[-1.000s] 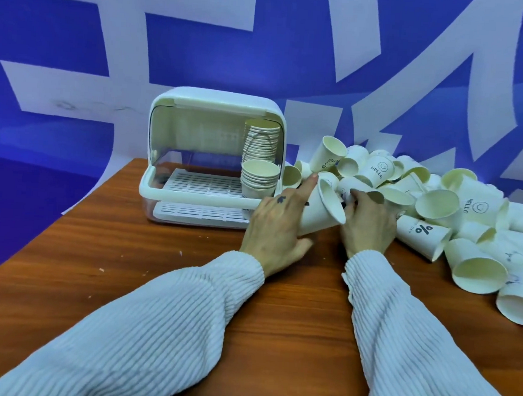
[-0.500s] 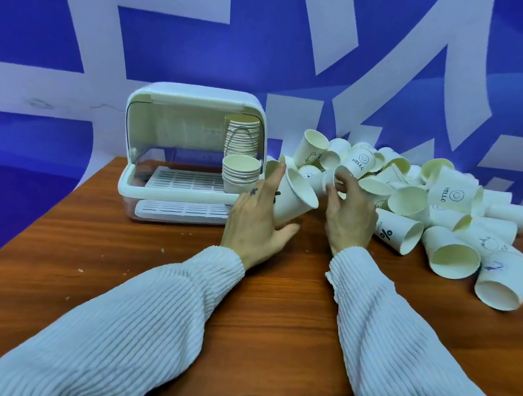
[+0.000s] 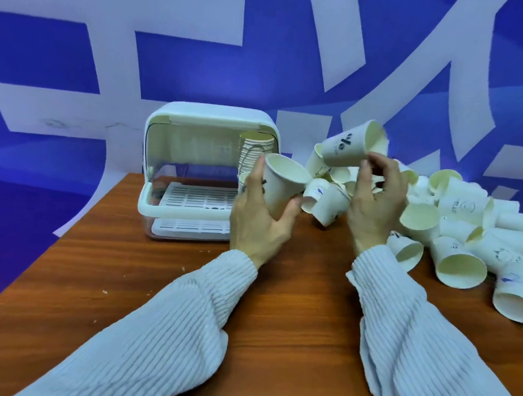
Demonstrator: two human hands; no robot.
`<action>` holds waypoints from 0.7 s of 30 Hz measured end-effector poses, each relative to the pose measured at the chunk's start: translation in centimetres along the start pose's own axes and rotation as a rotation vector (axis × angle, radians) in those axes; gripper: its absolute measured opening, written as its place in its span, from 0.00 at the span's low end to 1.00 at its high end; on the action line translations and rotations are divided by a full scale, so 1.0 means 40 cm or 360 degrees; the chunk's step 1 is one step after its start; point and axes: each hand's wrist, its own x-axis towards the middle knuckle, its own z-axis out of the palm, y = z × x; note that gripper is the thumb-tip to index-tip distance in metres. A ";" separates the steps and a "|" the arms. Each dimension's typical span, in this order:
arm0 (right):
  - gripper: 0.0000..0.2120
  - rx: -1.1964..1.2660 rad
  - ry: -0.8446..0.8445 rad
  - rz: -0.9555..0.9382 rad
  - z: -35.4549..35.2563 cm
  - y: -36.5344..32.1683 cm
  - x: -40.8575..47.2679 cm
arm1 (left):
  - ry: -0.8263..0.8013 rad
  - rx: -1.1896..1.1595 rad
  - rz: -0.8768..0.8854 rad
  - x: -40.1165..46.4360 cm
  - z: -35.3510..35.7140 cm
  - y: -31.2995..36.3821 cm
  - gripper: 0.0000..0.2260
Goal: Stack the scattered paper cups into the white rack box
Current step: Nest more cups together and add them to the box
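My left hand (image 3: 259, 219) grips a plain white paper cup (image 3: 281, 183), lifted off the table with its mouth tilted up and right. My right hand (image 3: 373, 198) pinches a second cup (image 3: 347, 148) printed with a percent sign, held on its side above the pile. The white rack box (image 3: 209, 124) stands open at the back left, with a tall stack of cups (image 3: 254, 150) inside at its right end. A heap of loose paper cups (image 3: 454, 228) lies on the table to the right of my hands.
The wooden table (image 3: 133, 275) runs from the box to the near edge, with small white crumbs on it. A blue and white wall stands right behind the box and the heap. The box's slatted tray (image 3: 193, 198) is bare on its left side.
Both hands have risen off the table. The left cup has been lifted and turned more upright, and the right hand has picked the percent-sign cup out of the heap.
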 end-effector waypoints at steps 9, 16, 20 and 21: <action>0.16 -0.0017 -0.1058 -0.0147 0.200 -0.095 -0.026 | 0.0638 -0.0286 -0.0358 0.127 -0.091 -0.071 0.36; 0.23 -0.0433 -0.1695 -0.0453 0.211 -0.085 -0.092 | 0.0548 -0.0378 -0.0412 0.139 -0.092 -0.086 0.33; 0.25 -0.0103 -0.1096 -0.0217 0.173 -0.058 -0.172 | 0.0414 -0.0489 -0.0405 0.149 -0.102 -0.062 0.36; 0.24 -0.0058 -0.0928 -0.0193 0.163 -0.049 -0.189 | 0.0362 -0.0474 -0.0379 0.150 -0.103 -0.060 0.39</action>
